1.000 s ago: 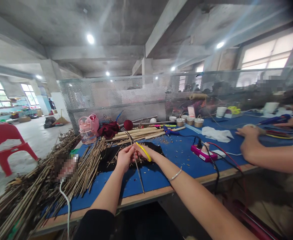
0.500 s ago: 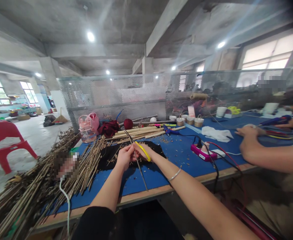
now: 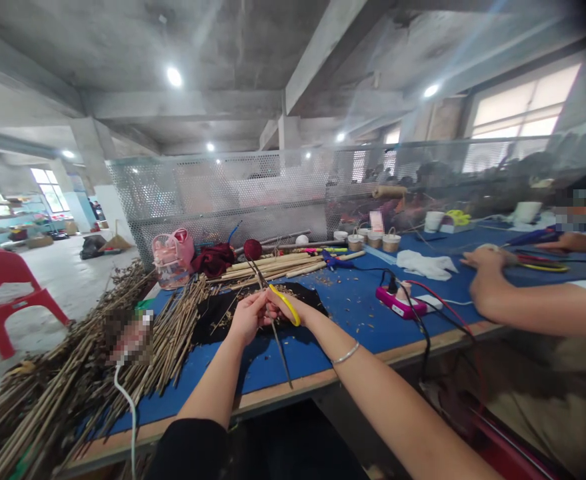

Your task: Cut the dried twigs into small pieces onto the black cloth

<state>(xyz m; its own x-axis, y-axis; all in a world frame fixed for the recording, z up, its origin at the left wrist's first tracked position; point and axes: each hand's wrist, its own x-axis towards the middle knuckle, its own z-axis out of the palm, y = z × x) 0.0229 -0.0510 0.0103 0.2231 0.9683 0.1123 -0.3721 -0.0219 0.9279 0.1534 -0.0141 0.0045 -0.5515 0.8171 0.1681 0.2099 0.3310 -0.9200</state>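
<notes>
My left hand [image 3: 247, 319] is closed, its thumb and fingers pinching a thin dry stick [image 3: 283, 357] whose lower end slants down to the table's front edge. Against it, my right hand [image 3: 283, 308] is closed on yellow-handled scissors [image 3: 287, 304]. The scissor blades point up and away; whether they touch the stick I cannot tell. Below both hands lies a black cloth [image 3: 207, 320] strewn with dry plant scraps. To the left, a big bundle of dry stalks [image 3: 173, 333] spreads over the table corner.
Behind the hands lie pale cut sticks [image 3: 273, 265], a dark red yarn ball [image 3: 253, 249] and a pink clear bottle [image 3: 171, 260]. A magenta power strip [image 3: 400, 303] with cables sits to the right. Beyond it, a co-worker's hand [image 3: 485, 257] rests near a blue glue gun [image 3: 533, 237].
The view has shifted slightly, moving the surroundings a little to the left. My hands keep the same hold on the stick and scissors.
</notes>
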